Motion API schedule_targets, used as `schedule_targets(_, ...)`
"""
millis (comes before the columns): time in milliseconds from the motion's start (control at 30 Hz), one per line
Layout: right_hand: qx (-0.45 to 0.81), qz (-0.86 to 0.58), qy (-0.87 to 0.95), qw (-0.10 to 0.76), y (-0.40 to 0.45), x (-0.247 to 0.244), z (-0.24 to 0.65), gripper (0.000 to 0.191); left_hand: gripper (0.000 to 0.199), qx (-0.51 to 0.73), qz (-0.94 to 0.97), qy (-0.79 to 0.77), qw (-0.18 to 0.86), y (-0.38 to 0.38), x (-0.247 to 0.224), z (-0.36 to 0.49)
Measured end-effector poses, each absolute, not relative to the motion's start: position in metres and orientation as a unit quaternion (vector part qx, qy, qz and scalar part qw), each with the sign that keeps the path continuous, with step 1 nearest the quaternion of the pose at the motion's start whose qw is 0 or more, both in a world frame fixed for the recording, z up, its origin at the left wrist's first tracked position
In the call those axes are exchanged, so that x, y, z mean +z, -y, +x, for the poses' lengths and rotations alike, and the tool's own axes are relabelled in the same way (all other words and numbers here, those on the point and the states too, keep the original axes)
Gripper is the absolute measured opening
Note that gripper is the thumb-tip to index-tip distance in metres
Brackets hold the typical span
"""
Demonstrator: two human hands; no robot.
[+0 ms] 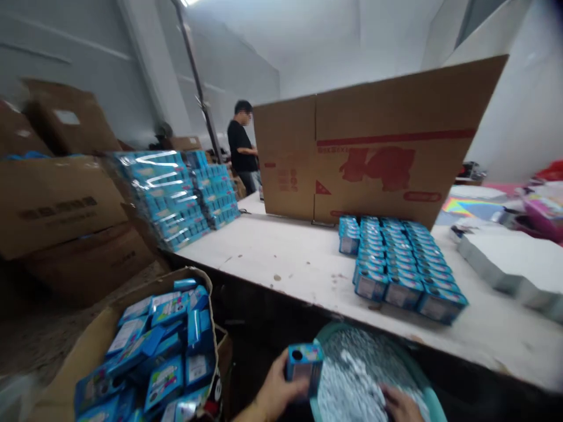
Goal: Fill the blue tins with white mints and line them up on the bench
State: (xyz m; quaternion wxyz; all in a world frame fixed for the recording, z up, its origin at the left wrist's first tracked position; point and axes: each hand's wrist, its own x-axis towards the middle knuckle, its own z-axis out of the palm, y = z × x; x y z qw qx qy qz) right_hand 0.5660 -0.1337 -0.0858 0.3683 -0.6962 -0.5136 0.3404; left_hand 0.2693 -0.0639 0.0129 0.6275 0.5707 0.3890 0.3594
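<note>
My left hand (281, 390) is closed around a small blue carton (304, 369), held upright just left of a teal basin (428, 384). The basin is heaped with small silvery-white packets (347, 384). Down among these packets is my right hand (401, 405), its fingers curled; whatever they grip is too blurred to name. Left of my hands, an open cardboard box (204, 275) holds many loose blue cartons (165, 378) lying at all angles. On the table, rows of upright blue cartons (402, 287) stand packed side by side.
A large brown cardboard box (373, 158) stands on the white table (264, 264). Film-wrapped stacks of blue cartons (167, 196) rise at the left end, near more brown boxes (53, 205). Behind them stands a person (241, 146). White stacked sheets (514, 264) lie at right.
</note>
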Motion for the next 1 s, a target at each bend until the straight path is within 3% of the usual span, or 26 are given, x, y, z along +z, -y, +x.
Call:
schedule_targets(133, 0.344, -0.697, 0.515, 0.362, 0.154, -0.035, 0.588, 0.036, 0.043, 0.338, 0.651, -0.396, 0.552, 0.048, 0.01, 0.307)
schedule_targets(367, 0.356, -0.697, 0.545, 0.299, 0.158, 0.025, 0.602, 0.036, 0.043, 0.274, 0.761, -0.371, 0.456, 0.033, -0.024, 0.355)
schedule_targets(733, 0.185, -0.727, 0.662, -0.006, 0.145, 0.088, 0.573, 0.032, 0.043, 0.221, 0.844, -0.335, 0.354, 0.043, -0.045, 0.375)
schedule_targets(1000, 0.135, -0.727, 0.665, -0.105, 0.129, 0.117, 0.555, 0.032, 0.044, 0.23, 0.835, -0.339, 0.368, 0.041, -0.049, 0.375)
